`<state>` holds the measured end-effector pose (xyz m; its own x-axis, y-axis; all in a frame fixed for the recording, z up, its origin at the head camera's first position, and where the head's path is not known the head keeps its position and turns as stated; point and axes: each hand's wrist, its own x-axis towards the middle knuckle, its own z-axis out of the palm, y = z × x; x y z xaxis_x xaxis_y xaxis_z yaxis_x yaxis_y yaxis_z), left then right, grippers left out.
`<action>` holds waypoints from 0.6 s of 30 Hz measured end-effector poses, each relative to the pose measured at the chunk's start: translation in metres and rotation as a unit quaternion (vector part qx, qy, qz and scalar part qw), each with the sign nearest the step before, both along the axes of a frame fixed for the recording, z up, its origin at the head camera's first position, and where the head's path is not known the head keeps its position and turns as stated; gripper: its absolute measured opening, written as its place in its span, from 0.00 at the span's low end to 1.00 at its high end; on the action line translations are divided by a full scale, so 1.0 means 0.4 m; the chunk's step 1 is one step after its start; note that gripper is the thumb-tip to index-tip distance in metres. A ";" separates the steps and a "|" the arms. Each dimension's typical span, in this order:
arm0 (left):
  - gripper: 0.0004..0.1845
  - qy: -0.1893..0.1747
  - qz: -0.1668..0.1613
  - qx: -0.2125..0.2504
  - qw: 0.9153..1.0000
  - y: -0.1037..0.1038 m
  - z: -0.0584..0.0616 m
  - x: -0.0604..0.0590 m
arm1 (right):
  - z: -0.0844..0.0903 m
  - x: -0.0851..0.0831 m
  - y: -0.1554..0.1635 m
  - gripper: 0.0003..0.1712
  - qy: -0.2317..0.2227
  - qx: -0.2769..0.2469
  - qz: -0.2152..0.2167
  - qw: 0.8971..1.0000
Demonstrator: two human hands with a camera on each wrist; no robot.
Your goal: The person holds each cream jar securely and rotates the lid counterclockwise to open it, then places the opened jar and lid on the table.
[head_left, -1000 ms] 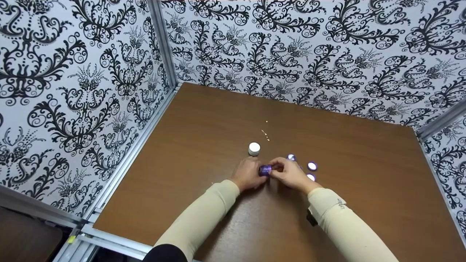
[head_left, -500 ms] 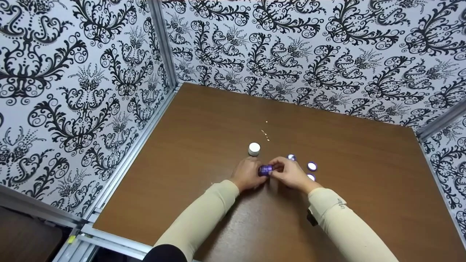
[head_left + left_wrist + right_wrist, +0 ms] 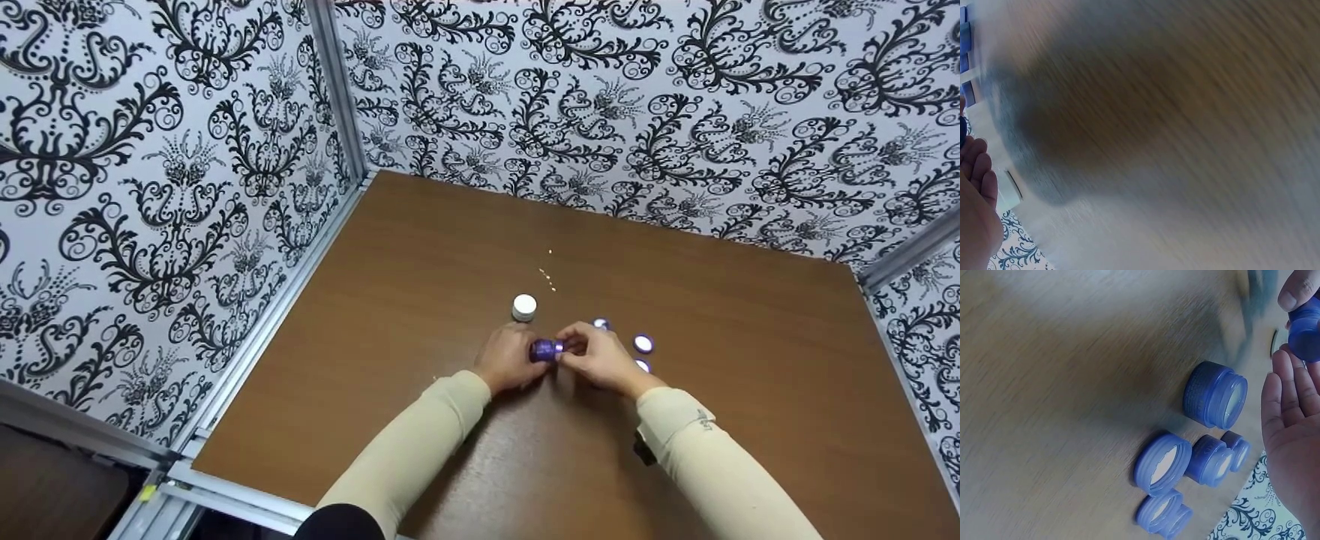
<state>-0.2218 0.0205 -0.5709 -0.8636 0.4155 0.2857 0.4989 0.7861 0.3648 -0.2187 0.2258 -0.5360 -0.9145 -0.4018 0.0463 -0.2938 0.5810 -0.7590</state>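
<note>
A small purple jar (image 3: 543,350) is held between both hands, low over the brown table. My left hand (image 3: 508,357) grips its left end and covers part of it. At the other end, my right hand (image 3: 600,362) pinches the brighter rim between thumb and fingertips. In the right wrist view the purple jar (image 3: 1305,333) shows at the upper right edge, by the fingers. In the left wrist view my left hand (image 3: 977,194) sits at the left edge, with only a dark sliver of the jar visible. Whether the rim is a separate lid I cannot tell.
A white capped jar (image 3: 524,307) stands just beyond the left hand. Several purple pieces with white faces, such as this round one (image 3: 643,343), lie right of the right hand. A larger purple jar (image 3: 1214,395) stands among them. Pale specks (image 3: 547,277) dot the table.
The purple jar has turned or shifted slightly in the hands, and its right rim now shows brighter. Both hands stay almost where they were.
</note>
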 end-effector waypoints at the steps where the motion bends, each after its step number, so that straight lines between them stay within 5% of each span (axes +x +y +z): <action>1: 0.18 0.000 0.000 0.000 1.000 -0.001 0.001 0.001 | 0.000 0.000 0.001 0.16 -0.002 0.000 -0.001 1.000; 18: 0.17 -0.019 0.012 0.014 1.000 -0.018 0.009 0.003 | -0.016 -0.014 0.006 0.15 -0.008 0.024 -0.007 1.000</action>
<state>-0.2208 0.0134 -0.5675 -0.8838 0.3862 0.2641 0.4650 0.7873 0.4048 -0.2243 0.2281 -0.5425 -0.9209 -0.3897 0.0124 -0.2728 0.6214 -0.7344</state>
